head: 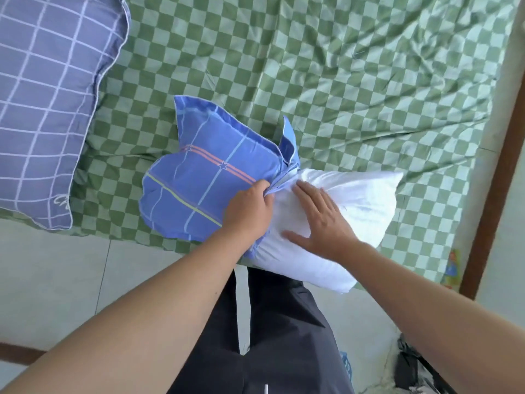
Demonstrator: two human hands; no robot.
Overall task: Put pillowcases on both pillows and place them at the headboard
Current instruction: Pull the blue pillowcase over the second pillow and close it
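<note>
- The white pillow (pixel 341 217) lies on the green checked bed (pixel 341 81) at its near edge, one end tucked into the blue striped pillowcase (pixel 199 177), the larger part bare.
- Left hand (pixel 247 211), on the case side of the white pillow, pinches the bunched mouth of the case where it meets the pillow.
- Right hand (pixel 321 220) lies spread and flat on top of the white pillow, fingers straight, pressing it down.
- A second pillow in a purple grid case (pixel 48 109) sits well left of the white pillow, apparently finished.
- Risk, as I judge it: the mouth is gathered tight, so pushing may bunch the filling at the opening rather than seat it in the far corners.
- The white pillow overhangs the bed edge slightly; a hard shove could slide it to the floor (pixel 56 280).
</note>
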